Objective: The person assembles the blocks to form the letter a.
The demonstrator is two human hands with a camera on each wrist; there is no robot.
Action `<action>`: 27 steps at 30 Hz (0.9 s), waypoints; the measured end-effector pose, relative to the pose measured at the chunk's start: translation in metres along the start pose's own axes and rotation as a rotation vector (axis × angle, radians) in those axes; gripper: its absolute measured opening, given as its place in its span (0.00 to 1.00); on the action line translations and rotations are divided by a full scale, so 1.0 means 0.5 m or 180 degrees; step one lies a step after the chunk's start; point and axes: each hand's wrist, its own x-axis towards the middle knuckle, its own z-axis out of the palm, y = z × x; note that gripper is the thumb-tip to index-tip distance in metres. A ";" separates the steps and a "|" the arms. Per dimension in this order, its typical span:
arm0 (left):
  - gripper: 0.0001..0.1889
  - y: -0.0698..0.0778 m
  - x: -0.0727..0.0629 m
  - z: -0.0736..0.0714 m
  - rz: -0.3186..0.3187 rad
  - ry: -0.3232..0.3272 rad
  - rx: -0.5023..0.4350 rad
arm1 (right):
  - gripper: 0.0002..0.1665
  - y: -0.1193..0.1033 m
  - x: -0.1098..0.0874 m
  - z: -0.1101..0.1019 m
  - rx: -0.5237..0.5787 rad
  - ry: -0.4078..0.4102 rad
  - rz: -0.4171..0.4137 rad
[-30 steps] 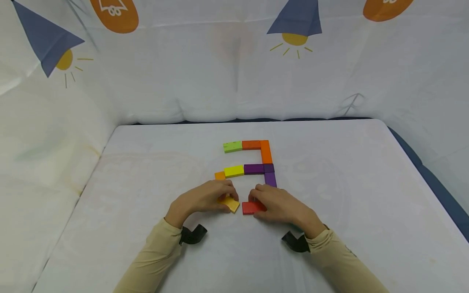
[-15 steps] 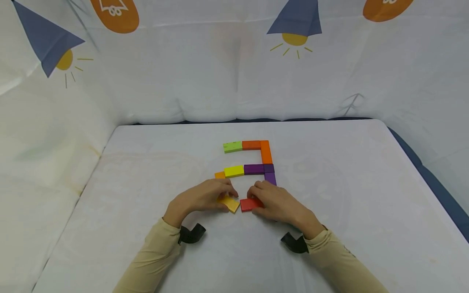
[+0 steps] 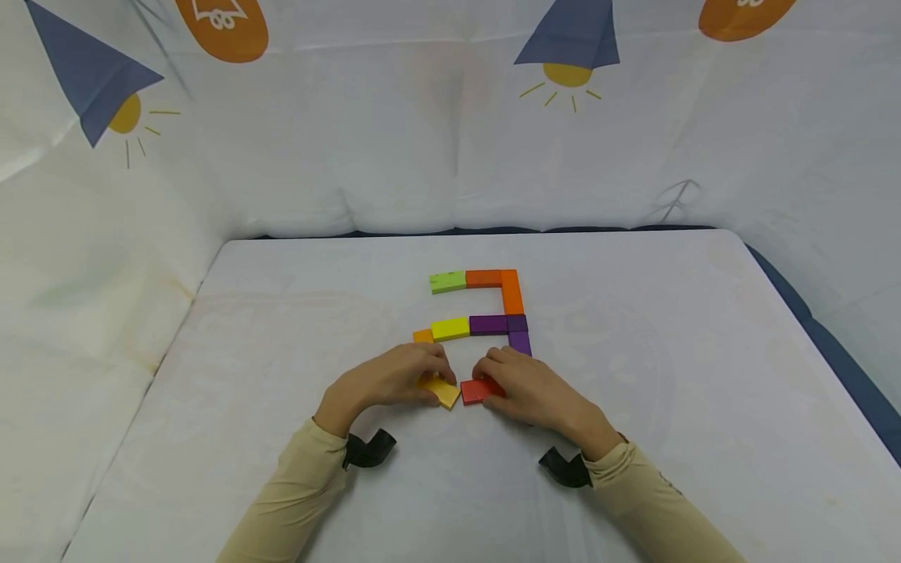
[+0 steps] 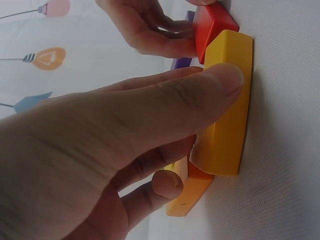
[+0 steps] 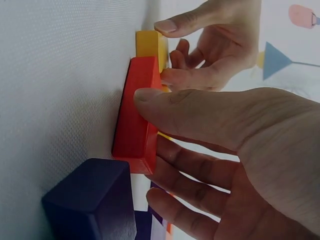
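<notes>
Left hand point(image 3: 389, 383) clamps thumb and fingers on an amber block point(image 3: 442, 392), right hand point(image 3: 540, 397) likewise on a red block point(image 3: 477, 392) (ends just beside each other).

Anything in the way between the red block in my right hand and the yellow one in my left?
Nothing visible stands between the red block in the right hand and the yellow block in the left hand; their near ends lie close together, though whether they touch is unclear.
</notes>
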 end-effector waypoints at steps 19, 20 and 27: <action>0.14 -0.002 -0.001 -0.001 -0.0008 -0.0023 0.0050 | 0.15 0.001 0.002 0.007 -0.0038 0.0156 -0.0165; 0.14 -0.002 -0.001 -0.001 -0.0007 -0.0025 0.0046 | 0.15 0.001 0.002 0.007 -0.0039 0.0157 -0.0161; 0.14 -0.002 -0.003 -0.002 -0.0010 -0.0035 0.0026 | 0.15 0.002 0.001 0.009 -0.0031 0.0155 -0.0159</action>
